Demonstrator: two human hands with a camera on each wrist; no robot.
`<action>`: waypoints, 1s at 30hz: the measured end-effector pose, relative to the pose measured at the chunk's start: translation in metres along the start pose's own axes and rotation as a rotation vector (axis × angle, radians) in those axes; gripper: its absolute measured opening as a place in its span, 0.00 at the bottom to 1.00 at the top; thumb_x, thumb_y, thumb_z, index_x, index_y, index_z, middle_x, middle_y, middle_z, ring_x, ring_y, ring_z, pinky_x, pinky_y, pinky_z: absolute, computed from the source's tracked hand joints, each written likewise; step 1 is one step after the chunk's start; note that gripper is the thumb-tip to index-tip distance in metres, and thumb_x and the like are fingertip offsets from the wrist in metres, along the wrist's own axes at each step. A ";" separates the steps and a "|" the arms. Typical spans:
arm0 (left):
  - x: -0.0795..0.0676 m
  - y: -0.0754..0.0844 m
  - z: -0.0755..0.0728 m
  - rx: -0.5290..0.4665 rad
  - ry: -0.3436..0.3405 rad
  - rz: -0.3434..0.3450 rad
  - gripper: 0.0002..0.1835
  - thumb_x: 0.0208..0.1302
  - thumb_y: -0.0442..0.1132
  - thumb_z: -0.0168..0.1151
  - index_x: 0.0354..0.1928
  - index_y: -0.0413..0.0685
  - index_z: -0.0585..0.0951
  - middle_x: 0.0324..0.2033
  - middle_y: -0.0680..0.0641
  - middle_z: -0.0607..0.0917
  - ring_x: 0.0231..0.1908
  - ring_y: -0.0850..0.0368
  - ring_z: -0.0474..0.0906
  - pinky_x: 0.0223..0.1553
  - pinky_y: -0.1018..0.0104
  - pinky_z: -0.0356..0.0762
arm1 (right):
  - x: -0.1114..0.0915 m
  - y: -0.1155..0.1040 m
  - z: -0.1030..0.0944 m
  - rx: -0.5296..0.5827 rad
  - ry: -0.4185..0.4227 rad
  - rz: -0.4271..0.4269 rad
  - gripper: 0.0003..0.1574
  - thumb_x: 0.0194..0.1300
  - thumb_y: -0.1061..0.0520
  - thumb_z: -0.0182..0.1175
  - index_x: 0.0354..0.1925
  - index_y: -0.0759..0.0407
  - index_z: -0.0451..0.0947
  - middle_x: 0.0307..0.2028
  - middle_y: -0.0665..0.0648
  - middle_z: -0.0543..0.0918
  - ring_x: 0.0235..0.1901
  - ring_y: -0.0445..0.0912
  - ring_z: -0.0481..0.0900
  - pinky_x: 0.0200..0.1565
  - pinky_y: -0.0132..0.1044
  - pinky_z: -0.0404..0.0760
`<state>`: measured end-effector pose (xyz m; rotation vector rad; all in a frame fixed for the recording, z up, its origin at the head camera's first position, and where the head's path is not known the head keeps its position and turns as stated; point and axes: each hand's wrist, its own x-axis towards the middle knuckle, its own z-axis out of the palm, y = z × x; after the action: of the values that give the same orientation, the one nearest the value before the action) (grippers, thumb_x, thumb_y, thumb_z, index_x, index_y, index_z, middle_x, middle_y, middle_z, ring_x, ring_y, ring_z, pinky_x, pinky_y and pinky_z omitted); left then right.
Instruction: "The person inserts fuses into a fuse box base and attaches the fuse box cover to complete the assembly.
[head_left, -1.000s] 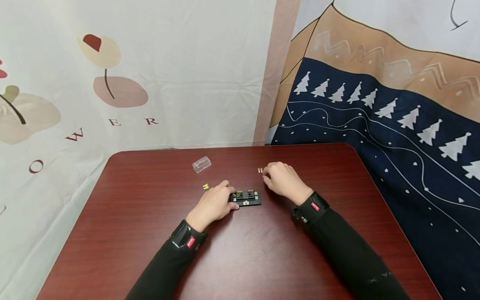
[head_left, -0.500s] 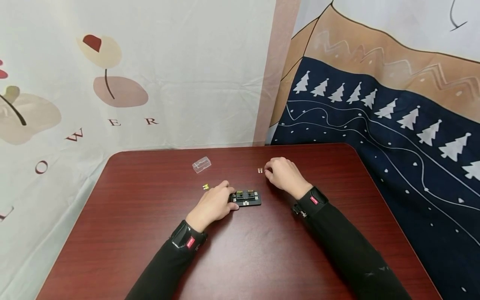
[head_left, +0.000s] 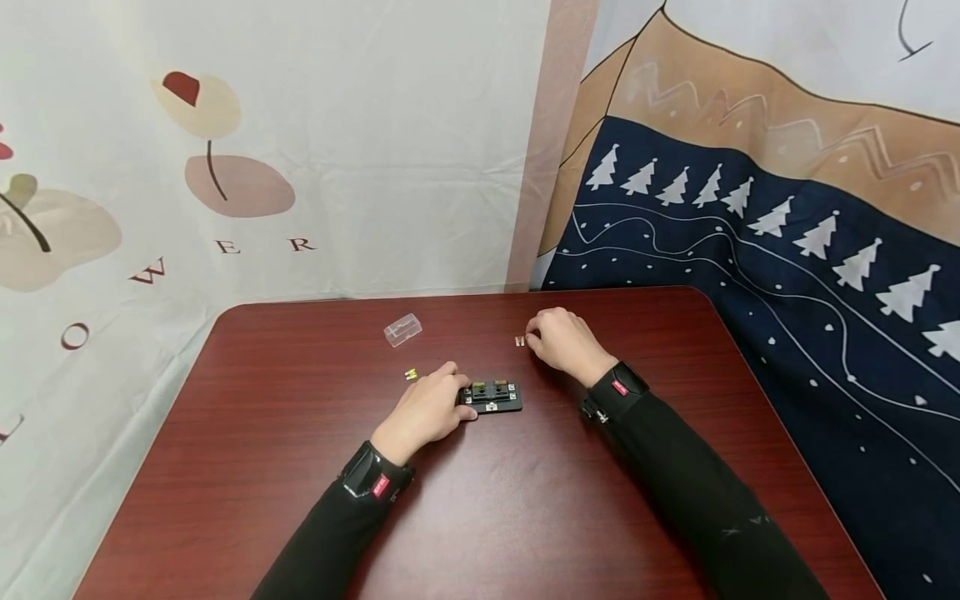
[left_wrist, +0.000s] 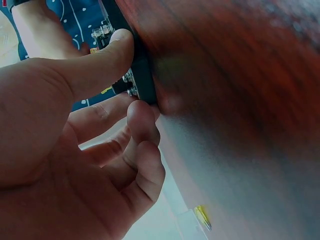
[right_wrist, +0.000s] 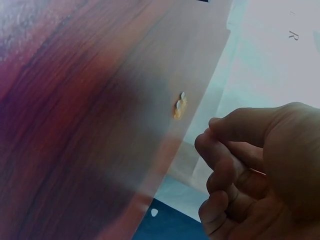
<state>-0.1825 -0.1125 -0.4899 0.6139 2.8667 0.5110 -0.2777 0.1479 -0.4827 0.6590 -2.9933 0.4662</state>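
Observation:
My left hand (head_left: 423,411) grips the left end of a black fuse block (head_left: 498,397) lying on the table, its thumb on the near edge. In the left wrist view, that thumb presses the fuse block (left_wrist: 142,75) and the other fingers curl at its far side and end. My right hand (head_left: 567,345) hovers just right of a small amber blade fuse (head_left: 520,341). In the right wrist view, thumb and forefinger tips meet with nothing visible between them, and the amber blade fuse (right_wrist: 180,106) lies apart from them. A yellow blade fuse (head_left: 410,374) rests beyond my left hand.
A clear plastic case (head_left: 402,330) lies toward the back of the brown table (head_left: 300,500). Printed cloths hang behind the table: a pale one (head_left: 412,150) and a navy one with white trees (head_left: 675,242) at the right.
My right hand has shifted slightly toward the table's back, moving a little right and then back left. The left hand, fuse block and fuses stay in place.

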 end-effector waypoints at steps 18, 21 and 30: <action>-0.001 0.003 0.000 -0.008 0.013 0.004 0.27 0.63 0.54 0.75 0.59 0.46 0.86 0.50 0.47 0.81 0.44 0.45 0.86 0.43 0.48 0.84 | 0.012 0.006 0.013 0.031 -0.034 0.014 0.11 0.68 0.54 0.68 0.43 0.58 0.92 0.43 0.58 0.91 0.44 0.56 0.87 0.45 0.55 0.86; 0.000 0.002 0.001 -0.007 0.011 0.003 0.27 0.63 0.54 0.75 0.59 0.46 0.86 0.50 0.47 0.81 0.44 0.46 0.85 0.44 0.48 0.84 | 0.013 0.008 0.016 0.028 -0.036 0.018 0.12 0.69 0.53 0.68 0.43 0.57 0.93 0.43 0.58 0.91 0.44 0.56 0.87 0.45 0.55 0.86; 0.000 0.002 0.002 -0.010 0.014 0.002 0.27 0.63 0.54 0.75 0.59 0.46 0.86 0.50 0.47 0.81 0.44 0.45 0.85 0.44 0.48 0.84 | 0.016 0.011 0.020 0.029 -0.063 0.018 0.14 0.70 0.52 0.67 0.46 0.58 0.92 0.45 0.59 0.91 0.48 0.57 0.87 0.50 0.56 0.85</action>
<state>-0.1810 -0.1104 -0.4906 0.6135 2.8756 0.5312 -0.2964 0.1446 -0.5026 0.6618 -3.0596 0.4995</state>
